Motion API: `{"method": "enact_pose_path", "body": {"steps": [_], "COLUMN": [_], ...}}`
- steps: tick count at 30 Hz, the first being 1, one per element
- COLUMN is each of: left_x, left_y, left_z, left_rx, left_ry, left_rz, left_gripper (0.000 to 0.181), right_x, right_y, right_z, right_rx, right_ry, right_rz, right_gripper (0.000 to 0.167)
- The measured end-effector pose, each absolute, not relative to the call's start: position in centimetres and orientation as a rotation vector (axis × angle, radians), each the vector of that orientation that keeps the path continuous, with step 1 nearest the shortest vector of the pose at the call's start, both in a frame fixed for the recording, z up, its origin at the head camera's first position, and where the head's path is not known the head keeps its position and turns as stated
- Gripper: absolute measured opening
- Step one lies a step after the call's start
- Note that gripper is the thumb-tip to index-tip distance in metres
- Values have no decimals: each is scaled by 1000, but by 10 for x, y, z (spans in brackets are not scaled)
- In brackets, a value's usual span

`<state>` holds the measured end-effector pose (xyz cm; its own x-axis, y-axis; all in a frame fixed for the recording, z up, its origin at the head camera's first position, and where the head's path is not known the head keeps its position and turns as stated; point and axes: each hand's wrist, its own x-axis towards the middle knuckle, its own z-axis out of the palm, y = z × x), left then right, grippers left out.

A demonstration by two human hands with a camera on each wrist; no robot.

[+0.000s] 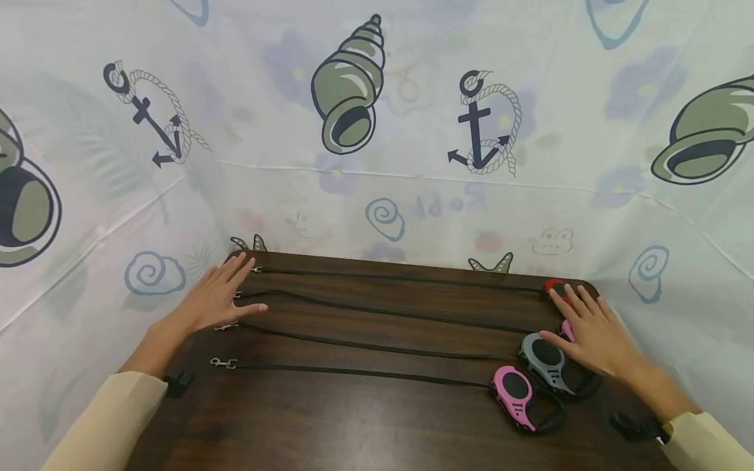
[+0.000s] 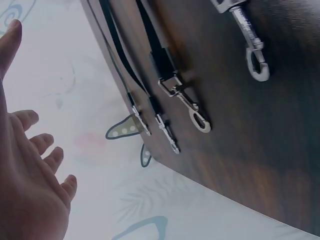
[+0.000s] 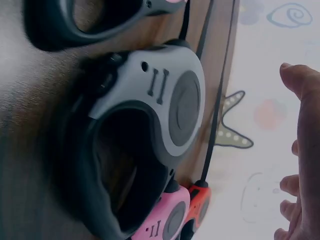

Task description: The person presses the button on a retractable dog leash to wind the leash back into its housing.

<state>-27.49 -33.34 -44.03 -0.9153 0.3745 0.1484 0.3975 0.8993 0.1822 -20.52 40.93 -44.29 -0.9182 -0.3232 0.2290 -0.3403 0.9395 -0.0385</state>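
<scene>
Several retractable leashes lie side by side on the dark wooden table (image 1: 353,418), their black cords stretched across it. At the right are a front pink handle (image 1: 514,392), a grey handle (image 1: 544,360), another pink one (image 3: 165,215) and a red one (image 3: 199,202). Metal clips, such as the front clip (image 1: 224,363) and a clip (image 2: 192,110), lie at the left. My left hand (image 1: 215,297), fingers spread, hovers by the clips and holds nothing. Above the rear handles, my right hand (image 1: 597,330) is spread and empty, partly hiding the red and rear pink handles in the head view.
A pale patterned cloth (image 1: 412,118) with shells and anchors rises behind the table and along both sides. The table's back edge meets this cloth.
</scene>
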Motion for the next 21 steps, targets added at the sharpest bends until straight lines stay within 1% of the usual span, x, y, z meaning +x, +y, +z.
{"method": "enact_pose_path", "body": {"steps": [5,12,21], "left_x": [-266,-253,-233], "left_y": [-337,-342,-342], "left_z": [-445,-454,-457], "left_rx": [-661,-763,-833], "left_ry": [-2898,-2744,-2704], "left_rz": [-297,-318,-390], "left_gripper": [110,101,91], "right_x": [-196,-183,-168], "right_y": [408,404,398], "right_z": [-447,-450,-454], "right_rx": [542,609,694], "right_ry": [-2856,-2806,-2724], "right_rz": [108,129,103], "right_gripper": [96,96,92]}}
